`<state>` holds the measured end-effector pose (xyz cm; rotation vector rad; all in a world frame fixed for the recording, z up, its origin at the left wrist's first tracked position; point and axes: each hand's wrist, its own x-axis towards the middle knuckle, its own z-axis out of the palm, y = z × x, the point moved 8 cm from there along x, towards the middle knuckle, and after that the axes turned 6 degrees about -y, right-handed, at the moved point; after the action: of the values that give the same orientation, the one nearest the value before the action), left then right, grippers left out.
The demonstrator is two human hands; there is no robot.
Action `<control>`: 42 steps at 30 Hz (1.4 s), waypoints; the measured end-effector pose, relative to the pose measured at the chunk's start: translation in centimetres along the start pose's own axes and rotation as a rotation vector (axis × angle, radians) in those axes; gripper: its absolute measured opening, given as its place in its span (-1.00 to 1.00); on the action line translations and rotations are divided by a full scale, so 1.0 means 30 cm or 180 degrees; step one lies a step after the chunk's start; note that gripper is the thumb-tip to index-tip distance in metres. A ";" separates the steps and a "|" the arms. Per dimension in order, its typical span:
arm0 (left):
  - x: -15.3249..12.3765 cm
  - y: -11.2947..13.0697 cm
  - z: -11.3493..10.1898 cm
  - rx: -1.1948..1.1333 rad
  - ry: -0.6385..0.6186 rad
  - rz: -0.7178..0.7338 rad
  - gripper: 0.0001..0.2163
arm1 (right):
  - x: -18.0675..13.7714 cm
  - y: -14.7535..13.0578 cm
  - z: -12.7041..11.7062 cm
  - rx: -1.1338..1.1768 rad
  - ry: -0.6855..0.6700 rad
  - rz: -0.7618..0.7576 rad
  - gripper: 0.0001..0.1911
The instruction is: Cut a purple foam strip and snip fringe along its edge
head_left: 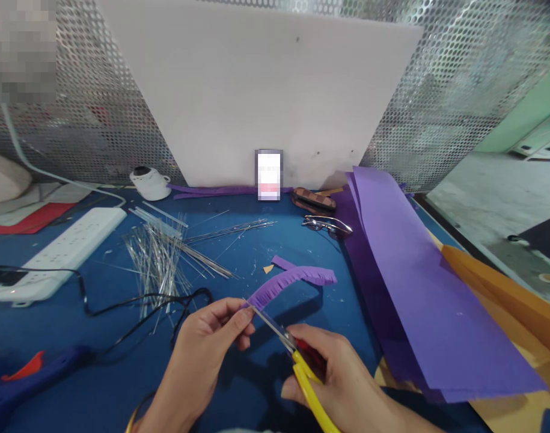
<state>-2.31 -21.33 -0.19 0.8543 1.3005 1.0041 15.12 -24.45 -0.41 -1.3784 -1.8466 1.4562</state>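
A curved purple paper strip (286, 279) with a row of cuts along one edge is pinched at its near end by my left hand (216, 337). My right hand (335, 373) grips yellow-handled scissors (305, 373), whose blades point up and left to the strip beside my left fingertips. Something red shows under my right fingers, partly hidden. Behind the fringed strip, a short flat purple piece (284, 263) and a small tan scrap (268, 269) lie on the blue tabletop (252, 246).
Thin wires (161, 258) and a black cable (134, 299) lie left, near a white power strip (71, 246) and a blue glue gun (35, 376). Purple sheets (405, 270) fill the right side. Glasses (327, 225), a case (314, 198), a phone (268, 174) and a mug (151, 183) stand behind.
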 end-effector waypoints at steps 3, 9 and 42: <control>0.001 0.002 0.000 0.0094 -0.0033 0.0053 -0.79 | 0.001 0.004 0.007 0.0162 -0.0087 0.0022 -0.78; 0.006 0.007 0.000 0.0129 -0.0038 0.0124 -0.82 | 0.004 0.011 0.017 0.0501 -0.0184 0.0076 -0.70; 0.005 -0.021 0.026 -0.0292 -0.0319 -0.0160 -0.79 | 0.010 0.055 0.048 0.1237 -0.0313 -0.0011 -0.74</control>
<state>-1.49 -21.37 -0.76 0.7883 1.1768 0.9620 14.59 -24.95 -2.50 -1.1298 -1.5111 1.7927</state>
